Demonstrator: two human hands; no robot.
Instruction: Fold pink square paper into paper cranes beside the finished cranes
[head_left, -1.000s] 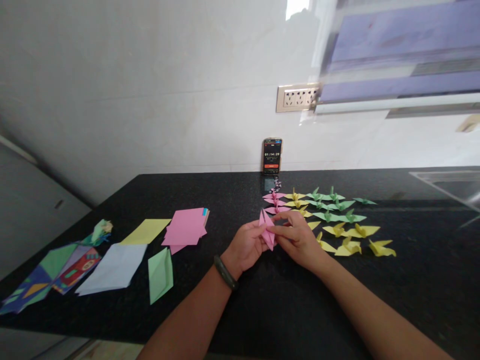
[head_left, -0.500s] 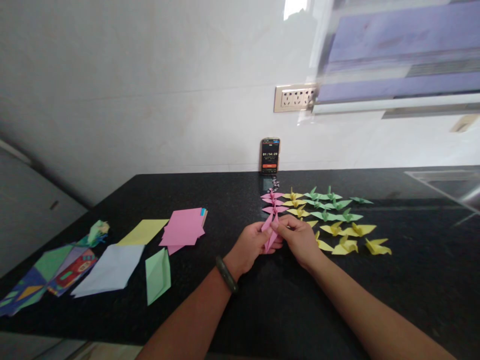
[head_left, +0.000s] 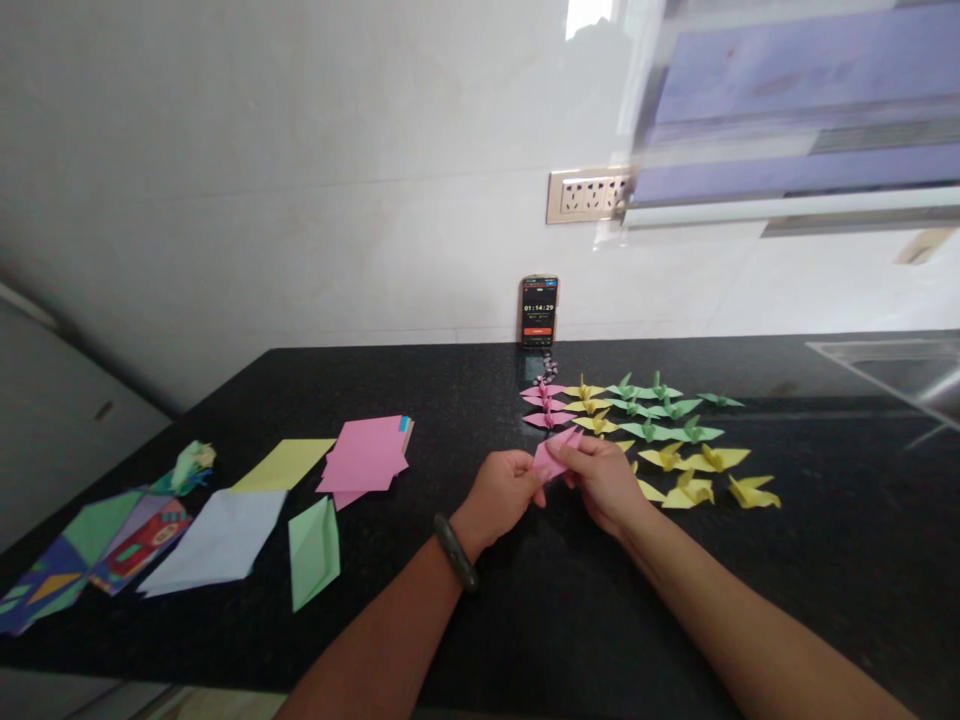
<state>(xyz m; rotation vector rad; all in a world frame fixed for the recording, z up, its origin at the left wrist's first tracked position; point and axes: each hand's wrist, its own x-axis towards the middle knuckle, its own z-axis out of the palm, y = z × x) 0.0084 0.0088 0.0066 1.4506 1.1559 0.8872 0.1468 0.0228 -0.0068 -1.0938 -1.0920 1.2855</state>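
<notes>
Right hand (head_left: 609,484) part-hides yellow crane (head_left: 651,491), probably.

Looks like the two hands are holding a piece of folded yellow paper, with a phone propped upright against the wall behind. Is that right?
Not quite: the head view shows that the folded paper is pink, not yellow. The left hand and right hand do hold it, and the phone is propped upright against the wall.

Likely a kitchen: black counter (head_left: 420,378), tiled wall (head_left: 315,250), sink (head_left: 900,368).
</notes>
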